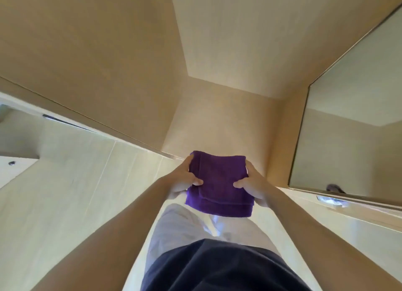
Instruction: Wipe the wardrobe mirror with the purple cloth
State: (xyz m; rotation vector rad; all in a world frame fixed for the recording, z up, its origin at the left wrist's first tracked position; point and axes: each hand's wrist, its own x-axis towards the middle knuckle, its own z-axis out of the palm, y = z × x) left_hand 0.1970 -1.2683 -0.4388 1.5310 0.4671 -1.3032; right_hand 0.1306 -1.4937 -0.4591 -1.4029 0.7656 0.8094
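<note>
**Deep purple against pale wood**

The purple cloth (217, 182) is a solid, saturated violet, no print, its folded lower edges a shade darker. Around it, the wardrobe panels (87, 51) run warm beige-tan with a faint, plain grain; the lower boards (65, 182) go paler, creamy yellow-white, crossed by thin light lines. The mirror (352, 121) shows muted grey-green and beige, edged by a dark, brassy frame. Below, light lavender-white trousers (180, 225) and a plain dark navy top (217, 269).

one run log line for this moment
both hands: left hand, right hand hold folded purple cloth | mirror: at right, untouched
</note>
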